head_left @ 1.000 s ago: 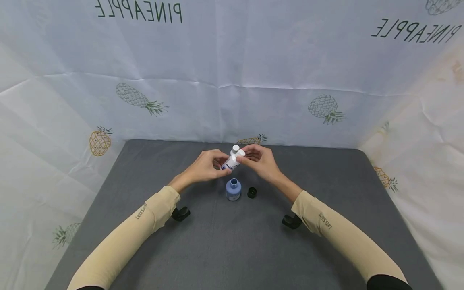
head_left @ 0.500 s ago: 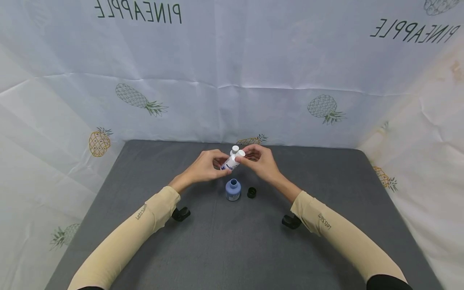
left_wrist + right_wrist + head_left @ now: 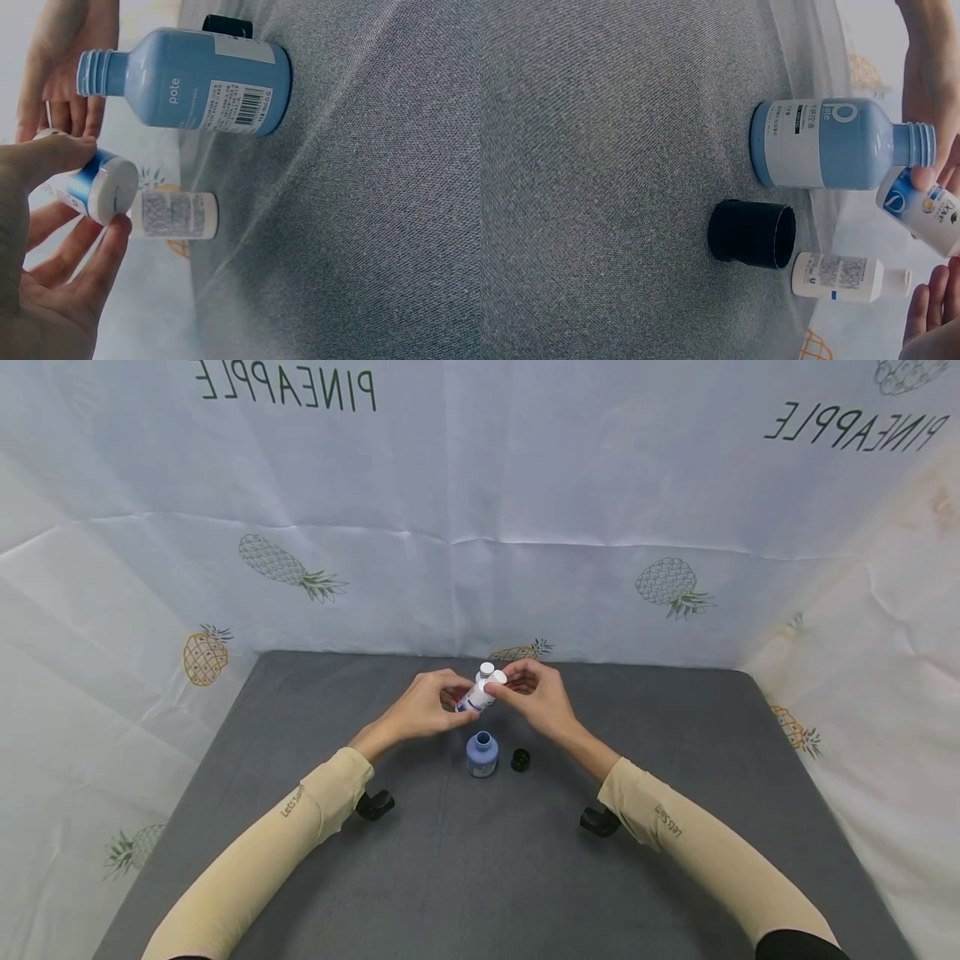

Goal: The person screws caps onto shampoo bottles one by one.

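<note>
In the head view, left hand (image 3: 426, 704) and right hand (image 3: 542, 697) fingers grip the Dove bottle (image 3: 476, 697) near the worktop's (image 3: 480, 868) far edge, tilted cap-up toward its far right corner, curtain (image 3: 450, 468) behind; left wrist, its base (image 3: 117, 189) faces the camera; right wrist, grey cloth (image 3: 607, 180).

blue btl (image 3: 161, 79) | blk cap (image 3: 742, 234) | wht/blue btl (image 3: 925, 210) | wht btl (image 3: 871, 280), lbl (image 3: 174, 214) prob. gry

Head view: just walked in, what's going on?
A person's left grip holds a tilted white-and-blue bottle; the right grip is at its white cap. An uncapped blue bottle stands on the grey table, a black cap beside it. Another white bottle stands farther back.
</note>
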Action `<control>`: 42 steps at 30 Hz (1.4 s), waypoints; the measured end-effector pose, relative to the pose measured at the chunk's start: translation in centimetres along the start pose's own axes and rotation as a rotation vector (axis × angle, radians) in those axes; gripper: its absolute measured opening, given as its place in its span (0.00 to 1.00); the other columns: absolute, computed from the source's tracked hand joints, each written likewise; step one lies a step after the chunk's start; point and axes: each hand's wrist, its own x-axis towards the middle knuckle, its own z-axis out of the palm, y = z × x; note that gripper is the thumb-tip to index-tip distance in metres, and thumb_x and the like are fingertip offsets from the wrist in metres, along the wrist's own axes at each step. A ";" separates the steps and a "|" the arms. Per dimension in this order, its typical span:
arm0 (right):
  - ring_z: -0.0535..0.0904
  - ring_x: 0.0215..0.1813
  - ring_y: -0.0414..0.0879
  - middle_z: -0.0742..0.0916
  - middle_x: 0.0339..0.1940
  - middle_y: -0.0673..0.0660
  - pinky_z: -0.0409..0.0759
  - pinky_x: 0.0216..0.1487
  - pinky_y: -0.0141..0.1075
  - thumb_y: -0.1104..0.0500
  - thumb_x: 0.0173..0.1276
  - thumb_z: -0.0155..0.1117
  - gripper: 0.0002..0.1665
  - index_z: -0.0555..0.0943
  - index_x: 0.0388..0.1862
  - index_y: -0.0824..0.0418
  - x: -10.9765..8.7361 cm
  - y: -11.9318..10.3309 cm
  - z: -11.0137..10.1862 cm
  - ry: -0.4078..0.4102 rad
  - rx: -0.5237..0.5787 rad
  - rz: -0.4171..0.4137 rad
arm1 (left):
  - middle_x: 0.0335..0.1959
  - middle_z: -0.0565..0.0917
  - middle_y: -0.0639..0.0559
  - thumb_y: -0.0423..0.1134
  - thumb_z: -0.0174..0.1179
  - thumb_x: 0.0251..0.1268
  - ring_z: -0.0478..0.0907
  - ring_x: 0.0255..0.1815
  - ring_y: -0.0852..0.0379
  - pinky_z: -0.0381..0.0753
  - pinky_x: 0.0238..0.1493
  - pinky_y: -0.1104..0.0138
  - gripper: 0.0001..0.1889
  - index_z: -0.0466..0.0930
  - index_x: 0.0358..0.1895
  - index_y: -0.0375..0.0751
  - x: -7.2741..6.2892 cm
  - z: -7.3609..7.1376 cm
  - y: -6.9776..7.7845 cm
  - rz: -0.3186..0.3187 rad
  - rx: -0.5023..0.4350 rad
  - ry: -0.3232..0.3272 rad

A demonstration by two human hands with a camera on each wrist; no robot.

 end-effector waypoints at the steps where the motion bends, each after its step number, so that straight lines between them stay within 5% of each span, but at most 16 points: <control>1: 0.89 0.49 0.46 0.90 0.48 0.64 0.91 0.61 0.45 0.57 0.72 0.79 0.19 0.83 0.54 0.64 0.0 0.0 0.0 0.002 -0.001 0.002 | 0.47 0.88 0.42 0.36 0.76 0.67 0.88 0.47 0.49 0.94 0.51 0.55 0.20 0.88 0.60 0.33 0.0 0.0 0.0 0.003 -0.001 0.001; 14: 0.89 0.52 0.50 0.90 0.52 0.65 0.90 0.63 0.41 0.60 0.72 0.78 0.19 0.84 0.57 0.65 -0.1 0.0 0.0 -0.018 0.026 -0.019 | 0.48 0.88 0.41 0.36 0.76 0.67 0.89 0.48 0.47 0.95 0.52 0.53 0.21 0.88 0.60 0.32 -0.3 -0.1 -0.3 0.011 -0.013 0.002; 23: 0.80 0.76 0.60 0.82 0.75 0.69 0.83 0.74 0.34 0.69 0.77 0.68 0.28 0.78 0.75 0.67 0.1 0.0 -1.5 -0.238 0.228 -0.132 | 0.49 0.89 0.41 0.38 0.76 0.67 0.89 0.50 0.47 0.95 0.54 0.52 0.22 0.88 0.60 0.32 -0.5 -0.3 -0.1 0.001 -0.047 -0.014; 31: 0.87 0.67 0.43 0.85 0.71 0.71 0.88 0.67 0.33 0.71 0.76 0.68 0.24 0.82 0.70 0.70 0.5 0.3 -2.9 -0.351 0.166 -0.194 | 0.50 0.89 0.41 0.37 0.76 0.67 0.89 0.50 0.47 0.94 0.56 0.51 0.21 0.88 0.61 0.33 -0.6 -0.4 0.2 -0.009 -0.056 -0.052; 42: 0.89 0.62 0.45 0.88 0.66 0.68 0.89 0.64 0.33 0.68 0.77 0.69 0.22 0.84 0.68 0.67 0.3 0.5 -2.7 -0.284 0.070 -0.213 | 0.50 0.89 0.41 0.37 0.76 0.67 0.89 0.51 0.48 0.94 0.55 0.54 0.22 0.88 0.61 0.32 -0.5 -0.1 0.2 -0.019 -0.040 -0.049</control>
